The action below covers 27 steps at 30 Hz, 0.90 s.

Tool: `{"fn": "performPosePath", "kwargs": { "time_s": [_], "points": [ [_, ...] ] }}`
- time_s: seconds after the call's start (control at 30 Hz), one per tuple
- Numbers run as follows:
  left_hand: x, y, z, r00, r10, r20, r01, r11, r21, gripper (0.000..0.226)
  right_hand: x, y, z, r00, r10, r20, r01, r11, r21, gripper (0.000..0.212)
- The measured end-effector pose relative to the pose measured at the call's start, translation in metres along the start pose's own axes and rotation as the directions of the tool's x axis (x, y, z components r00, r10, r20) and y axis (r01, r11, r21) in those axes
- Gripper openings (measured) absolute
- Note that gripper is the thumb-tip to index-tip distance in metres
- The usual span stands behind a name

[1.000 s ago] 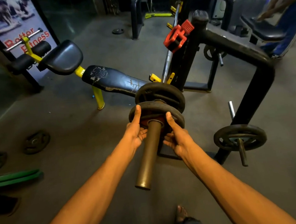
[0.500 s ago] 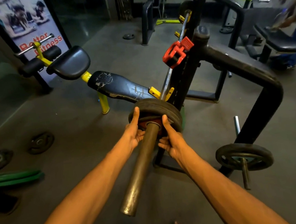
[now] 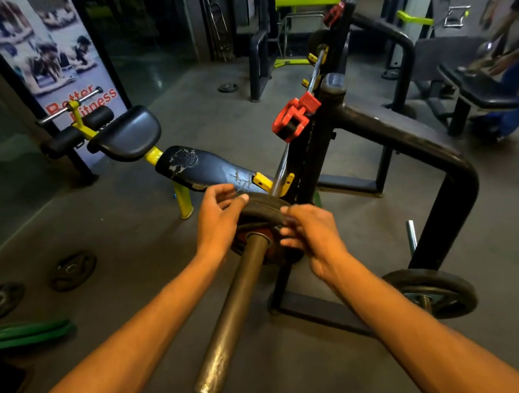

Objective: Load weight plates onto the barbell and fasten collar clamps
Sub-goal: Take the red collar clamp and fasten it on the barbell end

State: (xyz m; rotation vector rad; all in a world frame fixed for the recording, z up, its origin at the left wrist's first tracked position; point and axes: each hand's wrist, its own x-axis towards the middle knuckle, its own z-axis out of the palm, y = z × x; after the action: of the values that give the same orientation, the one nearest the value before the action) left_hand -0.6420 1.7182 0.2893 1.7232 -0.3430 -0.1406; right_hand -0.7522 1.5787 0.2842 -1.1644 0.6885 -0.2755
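Note:
The barbell sleeve [image 3: 232,314] points toward me from the bench rack. Black weight plates [image 3: 260,205] sit stacked together far up the sleeve, the outer one with a reddish hub. My left hand [image 3: 219,221] is at the plates' upper left rim, fingers curled loosely over the edge. At the right rim, my right hand [image 3: 311,234] has blurred fingers touching the outer plate's face. A red collar clamp [image 3: 294,116] hangs on the bar shaft beyond the rack upright. A second red clamp [image 3: 333,14] shows at the bar's far end.
A black plate [image 3: 434,290] rests on a storage peg at the rack's lower right. Small plates [image 3: 73,269] and green plates [image 3: 22,333] lie on the floor at left. The black bench [image 3: 207,166] stands behind. A person's arm [image 3: 512,51] is at the far right.
The outer plate has slid up the sleeve against the inner plate. Both hands have moved from pressing the plate's face to its upper rim, fingers loosening.

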Motion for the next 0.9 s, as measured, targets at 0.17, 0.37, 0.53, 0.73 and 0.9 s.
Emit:
{"fn": "performPosePath", "kwargs": {
  "time_s": [0.17,0.37,0.53,0.73,0.9],
  "points": [
    [0.061,0.039,0.023,0.989,-0.013,0.150,-0.004,0.994,0.110,0.039,0.018,-0.089,0.002,0.951,-0.308,0.016,0.304,0.926,-0.222,0.017],
    [0.125,0.072,0.056,0.946,-0.080,0.313,0.041,0.991,0.131,0.044,0.067,-0.132,-0.001,0.862,-0.508,0.002,0.433,0.732,-0.526,0.046],
    [0.159,0.083,0.077,0.937,-0.146,0.318,0.109,0.986,0.130,0.042,0.098,-0.136,0.004,0.866,-0.500,-0.008,0.372,0.654,-0.659,0.073],
    [0.183,0.067,0.098,0.904,-0.179,0.388,0.223,0.972,-0.071,0.052,0.123,-0.133,0.022,0.825,-0.559,-0.084,0.356,0.629,-0.691,0.073],
    [0.178,0.061,0.094,0.939,-0.110,0.325,0.192,0.953,-0.234,0.025,0.121,-0.132,0.043,0.748,-0.652,-0.123,0.426,0.613,-0.665,0.063]
  ]
}}
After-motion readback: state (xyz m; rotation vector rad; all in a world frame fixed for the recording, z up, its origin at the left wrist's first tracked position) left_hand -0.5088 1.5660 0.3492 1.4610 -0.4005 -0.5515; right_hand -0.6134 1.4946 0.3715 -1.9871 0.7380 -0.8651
